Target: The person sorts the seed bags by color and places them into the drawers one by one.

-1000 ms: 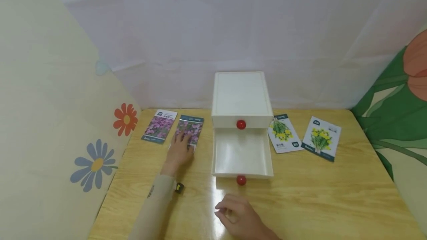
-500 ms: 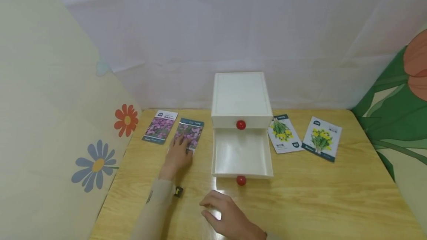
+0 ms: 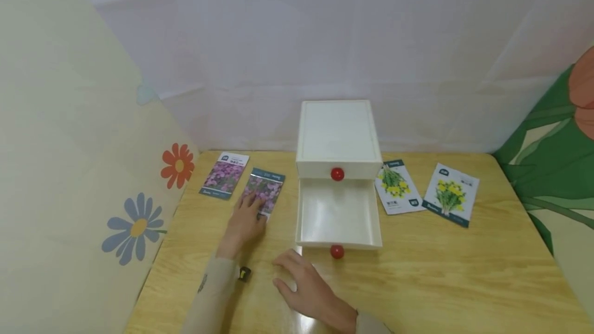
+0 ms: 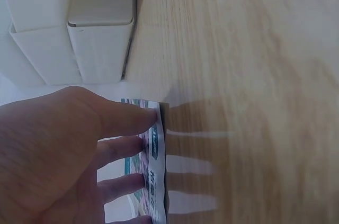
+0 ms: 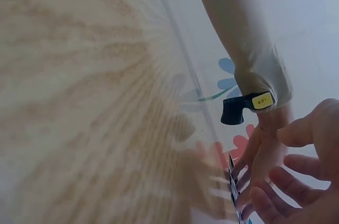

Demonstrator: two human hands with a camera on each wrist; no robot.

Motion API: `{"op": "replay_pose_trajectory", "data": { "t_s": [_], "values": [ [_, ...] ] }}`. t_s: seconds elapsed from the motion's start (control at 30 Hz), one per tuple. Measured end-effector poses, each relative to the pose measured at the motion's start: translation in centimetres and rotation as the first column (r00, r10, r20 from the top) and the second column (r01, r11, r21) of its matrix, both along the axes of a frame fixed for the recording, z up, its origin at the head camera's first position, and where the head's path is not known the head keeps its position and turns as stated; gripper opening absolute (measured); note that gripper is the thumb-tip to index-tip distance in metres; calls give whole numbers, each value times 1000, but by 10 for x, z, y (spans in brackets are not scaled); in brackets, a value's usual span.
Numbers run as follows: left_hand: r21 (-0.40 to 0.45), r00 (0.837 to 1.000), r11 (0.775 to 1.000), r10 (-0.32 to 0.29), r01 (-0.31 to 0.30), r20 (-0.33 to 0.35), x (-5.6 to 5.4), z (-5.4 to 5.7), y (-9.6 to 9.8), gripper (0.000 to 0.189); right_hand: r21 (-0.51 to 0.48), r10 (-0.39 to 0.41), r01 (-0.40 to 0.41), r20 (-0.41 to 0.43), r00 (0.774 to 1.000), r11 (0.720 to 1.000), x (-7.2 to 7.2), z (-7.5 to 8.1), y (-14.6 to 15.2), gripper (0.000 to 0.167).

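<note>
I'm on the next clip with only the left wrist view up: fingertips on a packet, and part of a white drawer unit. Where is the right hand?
Observer: The right hand is in front of the white drawer unit, holding nothing.
Operator: Any more packets on the left hand's side?
Observer: One: a second purple-flower packet lies just left of the touched packet.
Operator: And beyond the unit, on its far side from the left hand?
Observer: Two packets with yellow flowers lie there, a nearer one and a farther one.
</note>
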State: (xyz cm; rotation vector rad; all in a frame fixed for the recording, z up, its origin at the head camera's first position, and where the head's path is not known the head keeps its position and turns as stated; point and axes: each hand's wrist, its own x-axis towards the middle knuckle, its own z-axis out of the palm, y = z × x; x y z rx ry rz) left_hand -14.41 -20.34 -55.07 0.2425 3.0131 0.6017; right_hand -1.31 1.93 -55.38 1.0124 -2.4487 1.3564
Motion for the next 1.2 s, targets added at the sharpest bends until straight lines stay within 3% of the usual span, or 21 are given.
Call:
{"op": "replay_pose_trajectory", "data": {
  "t_s": [0.4,0.9,1.0,1.2],
  "values": [
    [15,1000,1000,-1,0,21,12,-1,-4,56,34,-64,60,128,990,998,-18,3,-12,41],
    [92,999,995,-33,31,28,27,1,-20,59,-8,-32,34,221,975,999,-36,3,-36,51],
    [109,998,993,-55,51,31,30,-1,-25,59,-3,-42,44,222,974,999,-41,2,-38,53],
    [178,990,974,-132,138,-45,37,1,-34,58,5,-89,90,216,972,996,-51,1,-47,54]
  ]
}}
